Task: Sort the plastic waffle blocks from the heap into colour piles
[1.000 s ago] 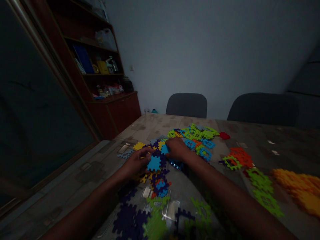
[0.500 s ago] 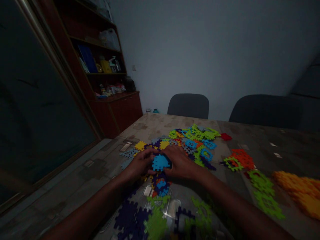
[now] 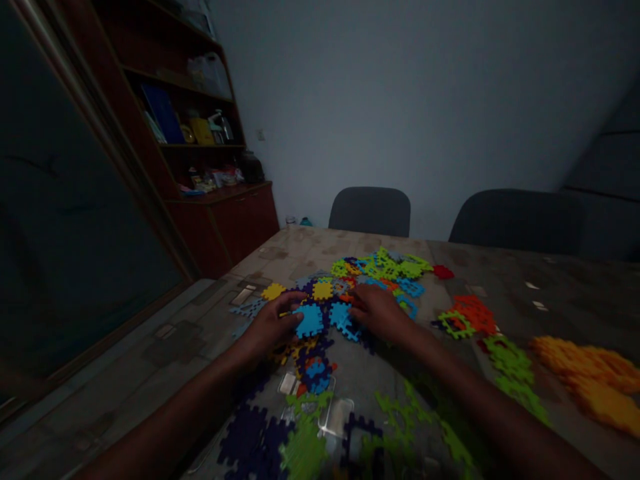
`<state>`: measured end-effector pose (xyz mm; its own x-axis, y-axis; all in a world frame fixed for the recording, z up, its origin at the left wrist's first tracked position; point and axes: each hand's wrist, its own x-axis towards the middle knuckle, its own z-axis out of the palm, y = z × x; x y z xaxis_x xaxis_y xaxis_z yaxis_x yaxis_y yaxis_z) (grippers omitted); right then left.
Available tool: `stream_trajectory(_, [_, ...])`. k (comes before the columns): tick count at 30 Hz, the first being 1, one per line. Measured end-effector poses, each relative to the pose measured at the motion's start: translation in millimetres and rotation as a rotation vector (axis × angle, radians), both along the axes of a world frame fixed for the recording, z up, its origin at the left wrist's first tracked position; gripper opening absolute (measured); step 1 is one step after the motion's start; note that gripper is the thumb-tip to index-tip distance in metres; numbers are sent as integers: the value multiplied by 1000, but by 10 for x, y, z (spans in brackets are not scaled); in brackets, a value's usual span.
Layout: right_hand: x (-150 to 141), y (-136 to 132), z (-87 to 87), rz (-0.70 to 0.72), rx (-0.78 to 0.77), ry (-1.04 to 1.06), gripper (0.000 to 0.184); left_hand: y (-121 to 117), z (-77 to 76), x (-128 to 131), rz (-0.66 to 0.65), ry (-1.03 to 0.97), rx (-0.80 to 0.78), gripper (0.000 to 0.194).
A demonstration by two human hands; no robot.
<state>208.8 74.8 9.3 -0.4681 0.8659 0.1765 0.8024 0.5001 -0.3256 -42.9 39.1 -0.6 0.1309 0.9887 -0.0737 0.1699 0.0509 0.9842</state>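
Over the middle of the table, my left hand [image 3: 277, 325] grips a flat, square light-blue interlocking building tile [image 3: 310, 321] by its left side, thumb on the face. A short way to the right, my right hand [image 3: 379, 311] has its fingers closed at the edge of a second light-blue tile [image 3: 344, 321] with notched edges. The two blue tiles are apart. Just beyond them lies a yellow square tile [image 3: 323, 289], with another yellow tile [image 3: 273, 291] farther left. Below the hands sits a small purple and blue cluster of pieces [image 3: 316, 373].
Lime-green pieces [image 3: 393, 267] are heaped farther back. Dark purple pieces [image 3: 255, 433] and a green piece [image 3: 306, 447] lie near me. Orange-yellow tiles [image 3: 595, 373] and red-orange pieces [image 3: 474, 313] are at the right. Two grey chairs [image 3: 370, 210] stand behind the table.
Half a second ago my hands were close together around one visible blue tile. They have moved apart, and a second blue tile now shows at my right hand.
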Motion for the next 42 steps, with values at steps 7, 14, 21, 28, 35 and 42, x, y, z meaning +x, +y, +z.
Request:
stream_trajectory(7, [-69,-196,-14,24,-23,-62,10,25,-69,-10,-34,54,44,70])
stream_trajectory(14, [-41,-138,-44,-1,-20,-64,14,-20,-203,84,-120,179,215,52])
stream_trajectory(21, [-220,-187,-71,-31,-2,-128,43,9,-276,71,-132,279,289,47])
stream_trajectory(28, [-252,-163,-130,-8,-15,-156,47,34,-189,-26,-130,437,368,38])
stream_trajectory(35, [-49,-278,-39,18,-18,-126,48,-93,-143,79,-232,628,477,59])
stream_trajectory(42, [168,-567,-113,53,-73,-65,46,-145,-190,181,-272,718,553,56])
